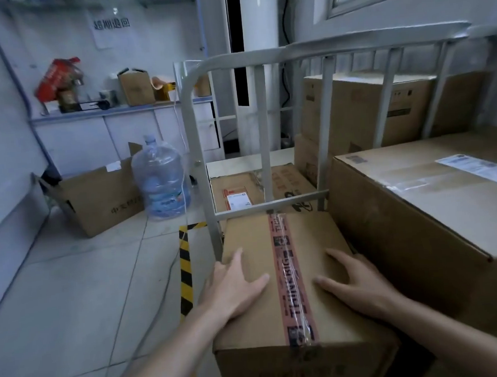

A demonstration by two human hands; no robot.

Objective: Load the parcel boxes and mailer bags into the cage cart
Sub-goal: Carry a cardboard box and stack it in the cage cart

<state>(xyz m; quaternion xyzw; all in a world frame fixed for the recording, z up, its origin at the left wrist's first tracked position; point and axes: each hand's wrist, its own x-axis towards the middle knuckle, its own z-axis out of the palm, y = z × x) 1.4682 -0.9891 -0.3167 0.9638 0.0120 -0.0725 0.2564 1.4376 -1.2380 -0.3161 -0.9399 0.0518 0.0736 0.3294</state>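
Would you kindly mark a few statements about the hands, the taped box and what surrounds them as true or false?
1. The left hand and the right hand lie flat on top of the taped box. True.
2. The sealing tape on that box is blue. False: it is red with dark print.
3. A larger box with a white label stands right of the taped box. True.
4. The water bottle lies on its side on a shelf. False: it stands upright on the floor.
5. Yellow-and-black striped marking runs along the floor left of the taped box. True.
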